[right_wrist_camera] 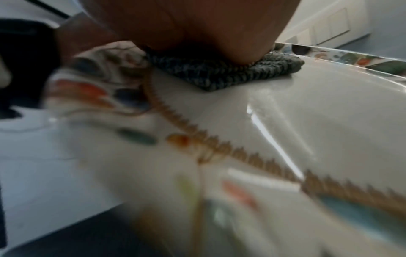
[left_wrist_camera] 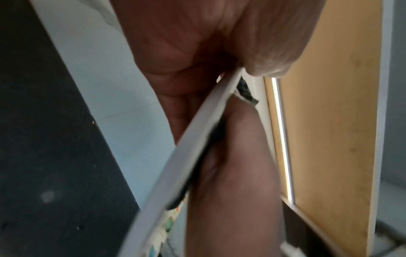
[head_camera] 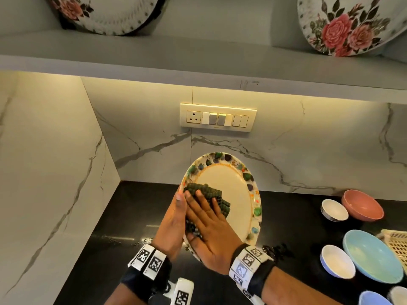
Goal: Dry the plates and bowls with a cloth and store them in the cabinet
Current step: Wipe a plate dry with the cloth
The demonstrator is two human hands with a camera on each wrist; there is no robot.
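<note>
An oval cream plate (head_camera: 233, 201) with a coloured leaf-pattern rim is held tilted on edge above the black counter (head_camera: 132, 216). My left hand (head_camera: 176, 216) grips its left rim, thumb on the front and fingers behind. In the left wrist view the white rim (left_wrist_camera: 197, 139) runs between the thumb and palm of my left hand (left_wrist_camera: 186, 52). A folded dark green cloth (head_camera: 211, 193) lies on the plate's face. My right hand (head_camera: 207, 219) presses it flat with straight fingers. The right wrist view shows the cloth (right_wrist_camera: 219, 73) under my right hand (right_wrist_camera: 208, 26) on the glossy plate (right_wrist_camera: 307, 113).
Several bowls stand on the counter at right: a pink bowl (head_camera: 363, 205), a small white bowl (head_camera: 334, 210), a light blue bowl (head_camera: 372, 256). A yellow basket (head_camera: 396, 245) sits at the right edge. A shelf above carries floral plates (head_camera: 343, 25). A switch panel (head_camera: 218, 117) is on the marble wall.
</note>
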